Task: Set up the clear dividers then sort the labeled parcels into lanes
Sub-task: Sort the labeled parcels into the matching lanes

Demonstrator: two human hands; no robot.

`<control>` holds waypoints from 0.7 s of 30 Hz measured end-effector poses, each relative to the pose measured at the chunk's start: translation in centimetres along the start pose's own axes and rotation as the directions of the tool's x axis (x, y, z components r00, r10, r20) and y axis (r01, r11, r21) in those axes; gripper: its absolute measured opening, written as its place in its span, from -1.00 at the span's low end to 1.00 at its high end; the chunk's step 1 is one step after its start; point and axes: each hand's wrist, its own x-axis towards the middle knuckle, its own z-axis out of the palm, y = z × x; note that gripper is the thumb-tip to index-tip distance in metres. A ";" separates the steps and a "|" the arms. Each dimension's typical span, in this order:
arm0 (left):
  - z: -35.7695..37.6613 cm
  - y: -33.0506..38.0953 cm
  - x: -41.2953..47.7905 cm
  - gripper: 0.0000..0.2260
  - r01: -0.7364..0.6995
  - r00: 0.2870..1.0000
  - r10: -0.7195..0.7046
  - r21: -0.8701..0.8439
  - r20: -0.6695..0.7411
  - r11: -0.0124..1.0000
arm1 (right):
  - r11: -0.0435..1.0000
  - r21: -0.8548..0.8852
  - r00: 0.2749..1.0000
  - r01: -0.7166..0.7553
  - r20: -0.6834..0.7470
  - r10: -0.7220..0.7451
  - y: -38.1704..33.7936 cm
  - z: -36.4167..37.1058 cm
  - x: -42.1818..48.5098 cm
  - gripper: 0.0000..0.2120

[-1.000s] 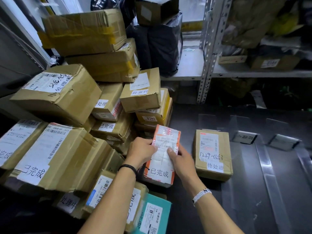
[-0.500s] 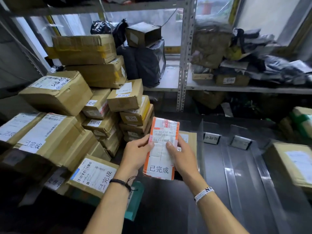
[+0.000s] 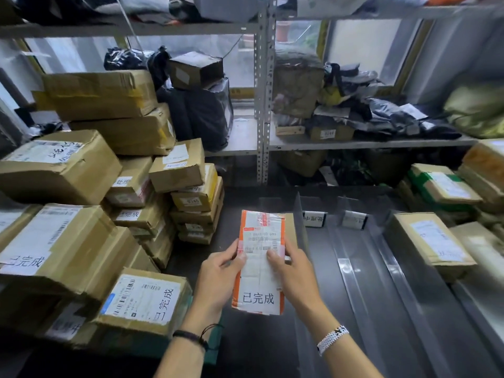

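Orange-edged parcel [image 3: 258, 268] is pinched at both sides by left hand [image 3: 218, 279] and right hand [image 3: 297, 276]. Open lanes [image 3: 381, 296] lie at two o'clock.

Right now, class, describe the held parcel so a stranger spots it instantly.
Find the dark table below the metal shelving. Above it, the left hand and right hand hold one parcel. Unlike the brown boxes around, it has orange edges.

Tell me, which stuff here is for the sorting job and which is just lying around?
For the job: orange parcel, held in the left hand and right hand; clear dividers; lane tags; labelled box pile.

Lying about: black bags, grey wrappers, yellowish sack, all on the shelves.
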 end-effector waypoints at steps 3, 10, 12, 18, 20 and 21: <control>0.3 0.0 -0.3 -0.66 -0.005 0.999 0.005 0.003 0.048 1.000 | 1.000 -0.010 0.999 0.000 -0.046 -0.001 0.5 -0.5 -0.6 -0.72; 6.0 0.8 -1.4 -0.73 0.011 0.992 -0.009 -0.016 0.126 1.000 | 0.998 -0.056 0.990 -0.024 -0.141 0.016 2.1 -5.5 -0.5 -0.60; 8.1 0.8 -1.6 -0.75 0.043 0.990 -0.037 -0.038 0.133 0.998 | 0.998 -0.052 0.988 -0.024 -0.156 0.015 2.6 -7.4 -0.5 -0.59; 15.6 0.5 -2.5 -0.77 0.081 0.988 -0.074 -0.045 0.137 0.996 | 0.997 -0.073 0.991 -0.035 -0.131 0.025 4.7 -14.6 -0.1 -0.75; 18.4 0.3 -3.0 -0.77 0.083 0.990 -0.077 -0.049 0.116 0.995 | 0.994 -0.102 0.992 -0.041 -0.126 0.028 5.5 -17.4 0.3 -0.70; 19.8 0.2 -3.2 -0.77 0.088 0.991 -0.082 -0.057 0.101 0.994 | 0.993 -0.111 0.992 -0.041 -0.123 0.027 6.1 -18.7 0.6 -0.66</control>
